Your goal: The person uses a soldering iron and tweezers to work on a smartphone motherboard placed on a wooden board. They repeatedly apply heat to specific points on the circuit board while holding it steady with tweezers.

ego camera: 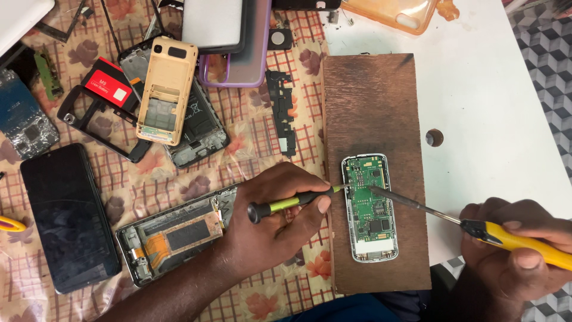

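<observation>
Your left hand (274, 220) grips a green-and-black screwdriver (295, 201), your right hand (518, 250) a yellow-handled tool (471, 225); both tips meet the green circuit board (370, 200) of an opened phone (369, 209), lying lower centre-right on a brown wooden board (375, 107) atop the worktop (494, 89).

Opened small phone (370, 209), green circuit board up, lies on the brown wooden board (375, 101). Left hand (277, 217) grips a green-black screwdriver (292, 203) — tip at the phone's left edge. Right hand (518, 244), off the board's right side, holds a yellow-handled tool (518, 240) — metal tip on the circuit board.
</observation>
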